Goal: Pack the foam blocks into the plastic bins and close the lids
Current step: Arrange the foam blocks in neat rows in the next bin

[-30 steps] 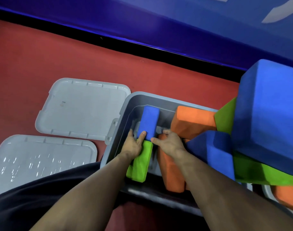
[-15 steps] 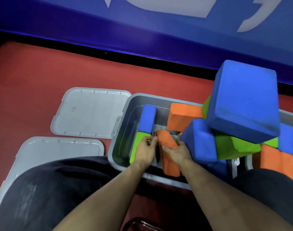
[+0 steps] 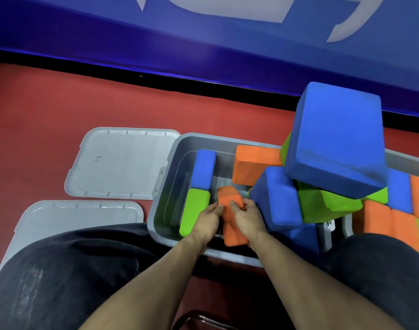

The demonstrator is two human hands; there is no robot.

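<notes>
Grey bin point(image 3: 170, 186) open on red floor, w/ blue block point(image 3: 203, 170) & green block point(image 3: 194, 210) end to end along its left wall. Orange block point(image 3: 231, 220) mid-bin, tilted, gripped by my left hand point(image 3: 207, 219) & right hand point(image 3: 247, 216). Two grey lids point(image 3: 122, 163) flat, left of bin

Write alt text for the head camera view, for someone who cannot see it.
Seen from above, a person's left hand and right hand grip an orange foam block inside an open grey bin, beside a blue block and a green block. More blocks pile up on the right; two lids lie on the red floor.
</notes>
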